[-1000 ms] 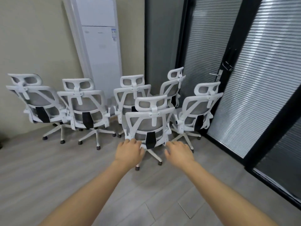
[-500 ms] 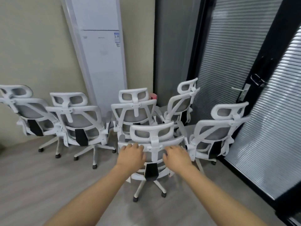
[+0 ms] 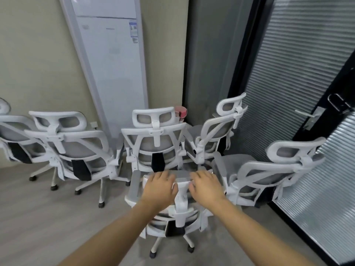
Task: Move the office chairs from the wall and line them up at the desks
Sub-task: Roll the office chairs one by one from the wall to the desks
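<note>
Counting six white-framed, grey-mesh office chairs, all with backs toward the camera. Standing nearest: one chair [image 3: 180, 206], well forward of the rest. Lining up behind it near the wall: one cut off at the left edge [image 3: 11, 143], one to its right [image 3: 76, 150], one in the middle [image 3: 156, 143] in front of a tall white air-conditioner cabinet [image 3: 113, 60], one turned sideways [image 3: 217, 133] by the dark corner, and one at the right [image 3: 269, 173] beside a glass door with blinds [image 3: 299, 73]. Peeking out behind the middle chair's headrest: one small pink object [image 3: 181, 111], too blurred to identify.

Reaching forward: two bare hands. Resting on the top of the nearest chair's headrest, the left hand [image 3: 159, 189] with fingers curling over the upper edge, left of the centre post; gripping the same edge just right of the post, the right hand [image 3: 206, 186], fingers likewise bent over it. Holding nothing else in either hand.

Differing from a second ago: sitting much closer to the camera and lower in view, the nearest chair, with both hands now laid on its headrest rather than hovering short of its backrest. Filling more of the view too, the cabinet and the door handle [image 3: 311, 114], with the leftmost chair now sliding partly out of sight.
</note>
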{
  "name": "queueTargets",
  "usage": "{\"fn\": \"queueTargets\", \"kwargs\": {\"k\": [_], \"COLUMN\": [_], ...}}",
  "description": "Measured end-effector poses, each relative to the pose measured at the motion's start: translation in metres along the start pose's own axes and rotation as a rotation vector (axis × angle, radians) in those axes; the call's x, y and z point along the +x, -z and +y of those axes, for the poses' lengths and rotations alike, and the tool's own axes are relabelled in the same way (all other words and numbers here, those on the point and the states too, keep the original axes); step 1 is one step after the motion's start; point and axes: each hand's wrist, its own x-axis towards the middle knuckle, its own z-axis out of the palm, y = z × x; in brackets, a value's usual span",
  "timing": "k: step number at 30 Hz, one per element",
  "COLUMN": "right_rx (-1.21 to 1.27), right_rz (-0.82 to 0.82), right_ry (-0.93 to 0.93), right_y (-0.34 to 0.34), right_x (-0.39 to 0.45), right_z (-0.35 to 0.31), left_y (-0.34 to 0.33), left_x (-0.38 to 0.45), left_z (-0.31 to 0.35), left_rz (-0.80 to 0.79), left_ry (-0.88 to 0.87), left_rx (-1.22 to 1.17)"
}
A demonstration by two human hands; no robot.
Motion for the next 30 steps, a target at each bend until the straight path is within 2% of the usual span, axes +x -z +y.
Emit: {"fn": "queueTargets", "kwargs": {"k": [4, 7, 14, 18, 22, 30], "right_rx": [-0.033, -0.055, -0.003, 0.049, 0.068, 0.116], "right_rz": [-0.017, 0.062, 0.149, 0.182, 0.131, 0.156], "right_ry": [0.039, 0.121, 0.278, 0.342, 0.391, 0.534], "right_y": [-0.028, -0.048, -0.069, -0.073, -0.072, -0.064], "right_x": [0.022, 0.031, 0.044, 0.029, 0.009, -0.056], "right_z": [0.012, 0.020, 0.038, 0.045, 0.046, 0.038], "left_y": [-0.031, -0.046, -0.060, -0.060, -0.053, -0.036], "left_x": [0.013, 0.015, 0.010, -0.008, -0.029, -0.110], "left_z": [-0.005, -0.004, 0.010, 0.027, 0.049, 0.097], "left_rz": [-0.051, 0.028, 0.109, 0.124, 0.104, 0.111], "left_ry": [0.050, 0.071, 0.283, 0.345, 0.444, 0.581], "left_rx": [-0.032, 0.010, 0.005, -0.031, -0.036, -0.033]}}
